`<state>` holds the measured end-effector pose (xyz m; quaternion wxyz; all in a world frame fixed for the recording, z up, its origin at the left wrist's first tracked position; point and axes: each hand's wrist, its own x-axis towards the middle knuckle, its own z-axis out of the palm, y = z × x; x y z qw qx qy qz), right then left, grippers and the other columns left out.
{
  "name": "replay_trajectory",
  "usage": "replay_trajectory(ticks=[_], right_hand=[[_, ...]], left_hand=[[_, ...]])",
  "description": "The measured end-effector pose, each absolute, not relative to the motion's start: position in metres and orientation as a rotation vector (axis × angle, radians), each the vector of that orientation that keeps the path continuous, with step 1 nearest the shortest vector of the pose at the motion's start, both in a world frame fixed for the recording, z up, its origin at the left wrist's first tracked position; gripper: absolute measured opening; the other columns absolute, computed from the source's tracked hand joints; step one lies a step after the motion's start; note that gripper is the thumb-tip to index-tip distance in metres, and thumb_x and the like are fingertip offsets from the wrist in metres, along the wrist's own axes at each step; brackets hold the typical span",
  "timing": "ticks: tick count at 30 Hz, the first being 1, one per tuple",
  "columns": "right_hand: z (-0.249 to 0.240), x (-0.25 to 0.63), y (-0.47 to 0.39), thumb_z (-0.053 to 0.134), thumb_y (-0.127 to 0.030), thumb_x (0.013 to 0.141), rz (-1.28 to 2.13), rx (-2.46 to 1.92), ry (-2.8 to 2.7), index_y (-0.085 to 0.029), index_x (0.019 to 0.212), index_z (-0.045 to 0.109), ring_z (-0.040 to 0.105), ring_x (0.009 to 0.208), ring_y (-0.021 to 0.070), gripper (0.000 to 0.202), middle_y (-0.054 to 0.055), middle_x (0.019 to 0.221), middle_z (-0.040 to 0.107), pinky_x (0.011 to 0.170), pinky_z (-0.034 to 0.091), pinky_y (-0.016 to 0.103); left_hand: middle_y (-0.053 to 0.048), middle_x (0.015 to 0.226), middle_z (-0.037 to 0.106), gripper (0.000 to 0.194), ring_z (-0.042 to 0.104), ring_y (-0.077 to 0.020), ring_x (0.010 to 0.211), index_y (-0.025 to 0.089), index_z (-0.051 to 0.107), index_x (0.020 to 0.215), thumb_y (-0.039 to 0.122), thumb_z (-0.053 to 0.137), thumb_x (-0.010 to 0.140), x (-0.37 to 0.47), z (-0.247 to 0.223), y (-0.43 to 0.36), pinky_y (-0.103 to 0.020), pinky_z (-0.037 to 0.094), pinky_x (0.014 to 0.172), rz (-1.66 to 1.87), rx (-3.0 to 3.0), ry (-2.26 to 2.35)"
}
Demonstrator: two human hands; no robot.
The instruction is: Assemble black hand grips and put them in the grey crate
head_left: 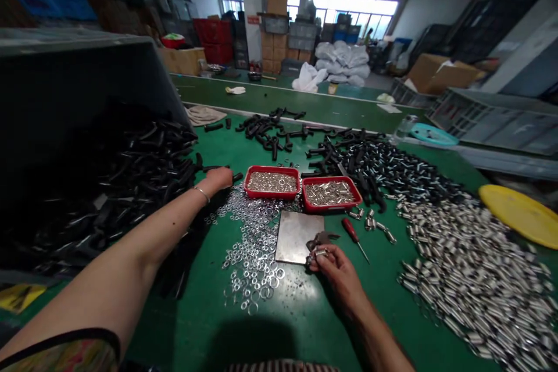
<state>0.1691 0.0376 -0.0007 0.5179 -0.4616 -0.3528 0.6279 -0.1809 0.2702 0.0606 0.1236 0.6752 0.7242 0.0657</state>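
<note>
My left hand is stretched out beside the large bin, its fingers closed around a black plastic handle whose ends show on both sides. Low over the front right corner of a square metal plate, my right hand pinches a small silver coil spring. A dark metal blade-like piece shows just beyond those fingertips; whether it is held too I cannot tell. Loose silver rings and washers are spread left of the plate. A red-handled screwdriver lies to its right.
Two red trays, one with tiny metal parts and one with small cylinders, stand behind the plate. A large dark bin of black parts is at left. Heaped springs and black handles with metal pins cover the right.
</note>
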Motion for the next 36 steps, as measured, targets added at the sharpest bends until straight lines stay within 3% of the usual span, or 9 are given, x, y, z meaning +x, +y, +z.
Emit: replay_trajectory(ticks=[3,6,8,12,18,23,28,32,36], right_hand=[[-0.008,0.192,0.047,0.084,-0.042,0.073,1.436,-1.138,-0.879,-0.022,0.094,0.066,0.069,0.076,0.0185,0.034,0.004,0.088,0.071,0.075,0.057,0.034],[-0.008,0.216,0.062,0.085,-0.041,0.071,1.314,-1.177,-0.857,-0.022,0.093,0.064,0.069,0.076,0.0181,0.036,0.002,0.088,0.071,0.075,0.057,0.033],[-0.008,0.225,0.067,0.084,-0.039,0.072,1.266,-1.166,-0.819,-0.023,0.096,0.063,0.07,0.078,0.0174,0.035,0.002,0.091,0.071,0.077,0.057,0.034],[-0.012,0.207,0.073,0.082,-0.036,0.076,1.294,-1.043,-0.629,-0.024,0.098,0.063,0.069,0.08,0.0156,0.031,0.001,0.093,0.071,0.079,0.058,0.032],[0.003,0.164,0.093,0.08,-0.036,0.077,1.289,-1.001,-0.47,-0.024,0.096,0.06,0.069,0.082,0.0156,0.03,0.001,0.088,0.07,0.082,0.057,0.031],[0.022,0.172,0.086,0.074,-0.038,0.082,1.237,-1.035,-0.783,-0.025,0.103,0.058,0.069,0.082,0.016,0.029,0.001,0.094,0.07,0.077,0.057,0.031],[0.017,0.191,0.066,0.071,-0.035,0.086,1.068,-1.093,-0.85,-0.024,0.104,0.057,0.069,0.085,0.0164,0.025,0.001,0.098,0.068,0.082,0.056,0.034],[0.01,0.188,0.053,0.071,-0.036,0.086,1.158,-1.121,-0.794,-0.023,0.103,0.057,0.07,0.084,0.0174,0.026,0.001,0.096,0.068,0.08,0.056,0.035],[0.016,0.171,0.048,0.07,-0.037,0.086,1.171,-1.111,-0.789,-0.023,0.103,0.057,0.068,0.083,0.0162,0.026,0.001,0.094,0.068,0.08,0.055,0.032]], left_hand=[[-0.005,0.071,0.063,0.027,0.065,-0.024,0.093,0.011,0.046,0.068,0.016,0.065,0.086,-0.182,0.067,0.271,-0.037,0.05,0.09,0.23,1.945,2.174],[-0.01,0.096,0.067,0.015,0.063,-0.0249,0.1,0.01,0.049,0.088,0.019,0.061,0.091,-0.179,0.078,0.262,-0.039,0.05,0.091,0.383,1.95,2.273],[-0.01,0.109,0.065,0.022,0.064,-0.0222,0.097,0.01,0.048,0.107,0.023,0.057,0.092,-0.17,0.085,0.247,-0.039,0.051,0.09,0.706,1.898,2.229],[-0.008,0.108,0.068,0.038,0.068,-0.0182,0.085,0.016,0.052,0.116,0.034,0.066,0.085,-0.109,0.084,0.18,-0.038,0.054,0.09,1.268,1.469,1.357],[-0.018,0.103,0.071,0.046,0.07,-0.0287,0.098,0.011,0.058,0.113,0.051,0.059,0.09,0.008,0.044,0.077,-0.046,0.052,0.093,0.789,0.845,0.689],[-0.011,0.108,0.067,0.052,0.071,-0.0232,0.086,0.016,0.054,0.11,0.019,0.081,0.065,0.02,0.023,0.079,-0.035,0.054,0.078,0.613,0.865,0.674],[-0.003,0.089,0.065,0.04,0.058,-0.0105,0.067,0.018,0.057,0.115,0.016,0.058,0.075,0.006,0.018,0.09,-0.023,0.044,0.062,0.784,1.035,0.834],[0.003,0.071,0.058,0.034,0.052,-0.0108,0.061,0.02,0.054,0.111,0.018,0.055,0.076,0.01,0.016,0.092,-0.022,0.041,0.059,0.891,1.065,0.988],[0.003,0.071,0.058,0.035,0.055,-0.0118,0.064,0.021,0.052,0.112,0.019,0.056,0.077,0.025,0.015,0.087,-0.022,0.042,0.061,0.931,0.99,0.997]])
